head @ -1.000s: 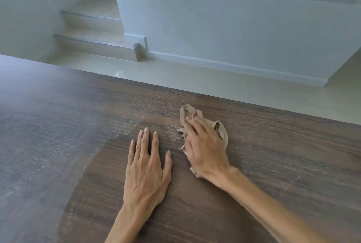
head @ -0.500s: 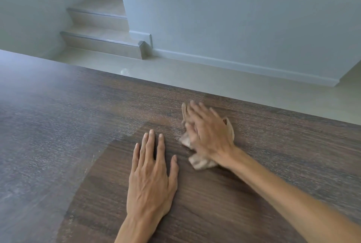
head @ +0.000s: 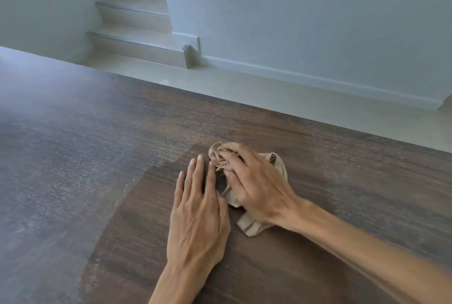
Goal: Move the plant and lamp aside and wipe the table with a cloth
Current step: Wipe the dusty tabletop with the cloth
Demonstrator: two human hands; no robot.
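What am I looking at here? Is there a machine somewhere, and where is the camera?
No machine: these are a person's two bare hands, filmed by a camera worn on the head, looking forward and down. The left hand lies flat and open on the dark wooden table. The right hand presses a crumpled beige cloth against the tabletop, apparently wiping it. Beyond the table's far edge are a pale floor and stair steps. No plant or lamp shows in this view.

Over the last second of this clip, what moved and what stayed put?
The right hand slid the beige cloth a short way toward the left hand, so the two hands now nearly touch, and the cloth is bunched differently under its fingers. The left hand stayed flat on the table. Nothing was picked up or released.
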